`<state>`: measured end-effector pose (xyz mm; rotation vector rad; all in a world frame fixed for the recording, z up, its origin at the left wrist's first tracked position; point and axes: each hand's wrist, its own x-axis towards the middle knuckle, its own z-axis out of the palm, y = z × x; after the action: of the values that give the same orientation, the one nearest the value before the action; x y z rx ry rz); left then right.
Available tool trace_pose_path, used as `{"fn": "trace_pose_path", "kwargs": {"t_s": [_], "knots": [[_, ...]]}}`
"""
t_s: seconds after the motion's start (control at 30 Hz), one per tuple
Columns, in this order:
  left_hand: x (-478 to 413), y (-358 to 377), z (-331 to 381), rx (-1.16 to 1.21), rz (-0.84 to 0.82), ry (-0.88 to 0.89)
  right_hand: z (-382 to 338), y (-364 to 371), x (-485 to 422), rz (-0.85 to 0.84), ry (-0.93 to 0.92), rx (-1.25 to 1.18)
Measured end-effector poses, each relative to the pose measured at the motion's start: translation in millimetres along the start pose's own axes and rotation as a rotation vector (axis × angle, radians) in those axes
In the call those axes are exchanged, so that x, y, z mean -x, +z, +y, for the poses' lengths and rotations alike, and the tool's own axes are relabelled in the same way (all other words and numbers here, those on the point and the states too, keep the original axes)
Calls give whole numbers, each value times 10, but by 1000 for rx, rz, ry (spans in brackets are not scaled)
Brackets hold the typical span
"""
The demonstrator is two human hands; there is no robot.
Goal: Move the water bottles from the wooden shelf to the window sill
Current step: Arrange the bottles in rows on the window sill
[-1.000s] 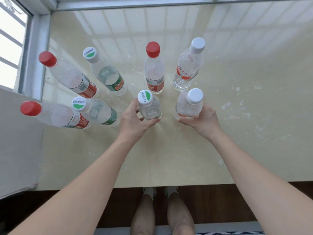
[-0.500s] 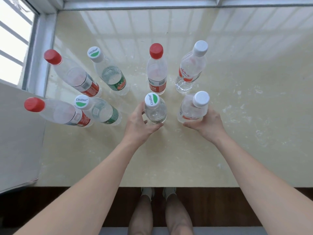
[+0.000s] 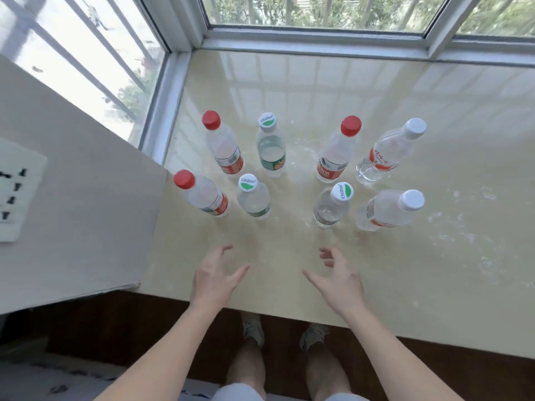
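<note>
Several clear water bottles stand upright in two rows on the cream window sill [image 3: 434, 256]. The front row ends on the right with a green-and-white-capped bottle [image 3: 331, 205] and a white-capped bottle [image 3: 388, 211]. Red-capped bottles [image 3: 202, 193] and green-label bottles [image 3: 270, 149] stand to the left and behind. My left hand [image 3: 215, 277] hovers over the sill's front part, fingers spread, holding nothing. My right hand [image 3: 338, 279] is beside it, also spread and empty. Both hands are a short way in front of the bottles. The wooden shelf is not in view.
A white wall block [image 3: 81, 212] with a socket plate [image 3: 14, 192] juts in at the left beside the bottles. Window frames [image 3: 318, 39] run along the back and left of the sill. My legs and shoes [image 3: 254, 331] stand on dark floor below the sill's front edge.
Both hands have let go of the two front-right bottles and drawn back toward me. The bottles stay standing. The view has tilted up and now shows the windows.
</note>
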<state>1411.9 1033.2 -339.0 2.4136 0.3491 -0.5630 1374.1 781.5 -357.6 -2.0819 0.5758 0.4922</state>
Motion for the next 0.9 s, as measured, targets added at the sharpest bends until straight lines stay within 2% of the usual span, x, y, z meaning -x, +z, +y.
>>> {"fn": "trace_pose_path", "kwargs": {"t_s": [0.13,0.27,0.6,0.9], "knots": [[-338,-375,-303,57,106,-46,-585,450,-307,32,-125,-36],[-847,-537,-429,155,134,16,-898,781,-703,122,-116,-123],[-1419,-524,-341,406,39,99,-1017,1083,-939,292,-191,-210],[-1213,-670,-170,460,82,173,-1121,1042,-886,338,-217,-229]]}}
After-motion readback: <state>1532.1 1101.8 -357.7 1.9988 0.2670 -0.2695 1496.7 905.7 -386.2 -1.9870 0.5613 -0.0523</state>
